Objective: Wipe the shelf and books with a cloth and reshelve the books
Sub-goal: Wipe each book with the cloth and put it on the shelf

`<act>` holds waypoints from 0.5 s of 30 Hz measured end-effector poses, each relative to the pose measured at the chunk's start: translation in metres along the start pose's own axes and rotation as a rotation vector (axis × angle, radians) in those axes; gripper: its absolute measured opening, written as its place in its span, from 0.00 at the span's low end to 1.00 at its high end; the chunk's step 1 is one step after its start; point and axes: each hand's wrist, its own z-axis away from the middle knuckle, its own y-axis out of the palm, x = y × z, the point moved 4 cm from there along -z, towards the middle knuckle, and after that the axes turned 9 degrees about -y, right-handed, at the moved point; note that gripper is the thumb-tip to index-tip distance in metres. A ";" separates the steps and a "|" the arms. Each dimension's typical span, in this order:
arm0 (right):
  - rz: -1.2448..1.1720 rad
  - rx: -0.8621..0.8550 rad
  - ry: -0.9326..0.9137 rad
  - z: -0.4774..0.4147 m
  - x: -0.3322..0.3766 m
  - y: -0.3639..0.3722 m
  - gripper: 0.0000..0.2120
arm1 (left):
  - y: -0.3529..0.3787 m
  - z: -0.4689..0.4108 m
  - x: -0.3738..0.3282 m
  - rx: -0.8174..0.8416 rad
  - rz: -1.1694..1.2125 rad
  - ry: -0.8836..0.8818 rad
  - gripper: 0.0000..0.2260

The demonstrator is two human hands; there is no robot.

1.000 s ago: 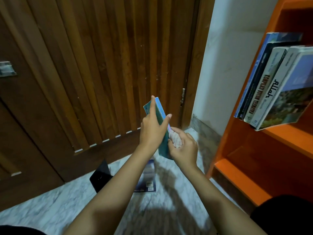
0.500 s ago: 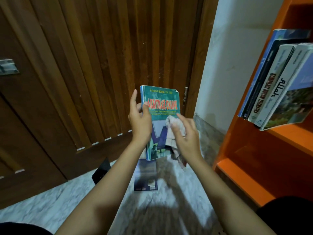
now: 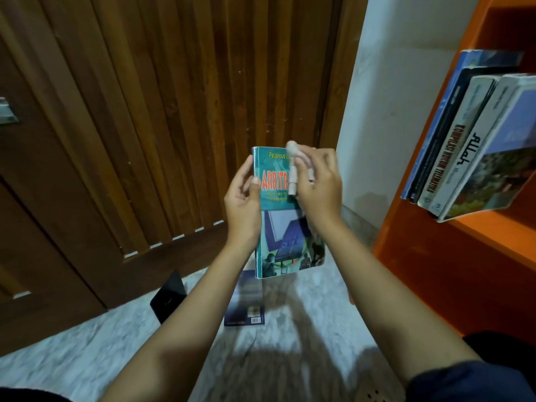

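Your left hand (image 3: 243, 205) grips the upright green book (image 3: 285, 239) by its spine edge; your right hand (image 3: 317, 184) clutches the white cloth (image 3: 293, 169) against its cover.

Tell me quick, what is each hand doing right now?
Left hand: grips the green book by its spine edge.
Right hand: holds a white cloth against the book's cover.

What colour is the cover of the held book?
Teal green book with red title lettering; head view.
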 end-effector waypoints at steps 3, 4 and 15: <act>-0.026 -0.115 0.375 0.007 -0.036 -0.010 0.12 | -0.002 -0.004 0.000 0.007 0.016 0.000 0.16; -0.048 -0.147 0.418 0.011 -0.038 -0.009 0.11 | 0.000 -0.004 0.001 0.012 0.019 -0.005 0.16; -0.201 -0.134 0.335 0.033 -0.033 -0.007 0.11 | -0.001 -0.015 -0.004 0.006 0.069 -0.025 0.16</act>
